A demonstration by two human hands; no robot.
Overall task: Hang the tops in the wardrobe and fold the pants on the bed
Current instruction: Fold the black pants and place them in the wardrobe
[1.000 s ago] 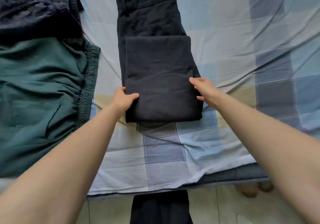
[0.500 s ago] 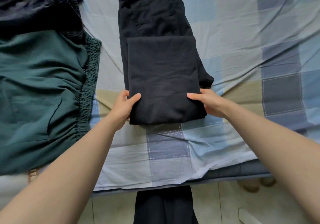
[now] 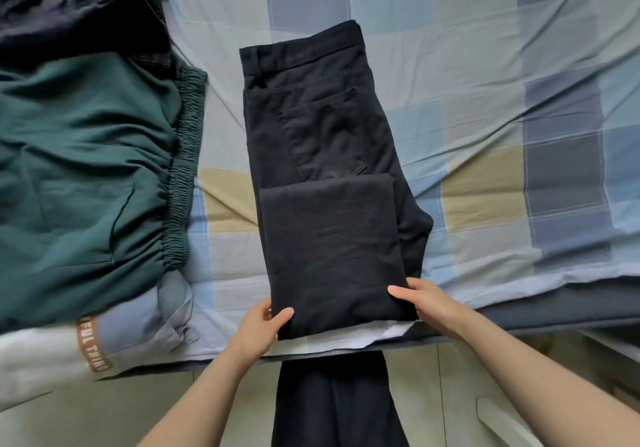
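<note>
Black pants (image 3: 322, 156), unlabelled, gripped by both hands (image 3: 258, 325); nearby band (image 3: 91, 344) reads "FUL THIN".

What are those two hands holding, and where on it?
Both grip the folded black trousers at their near folded edge: left hand at the left corner, right hand at the right corner.

- Folded pants (image 3: 325, 156) lie mid-bed (image 3: 485, 66), waistband at the far end, legs doubled over on top.
- Left hand (image 3: 258, 329) and right hand (image 3: 427, 303) grip the near fold's corners.
- A pile of garments (image 3: 86, 176) lies to the left.
</note>
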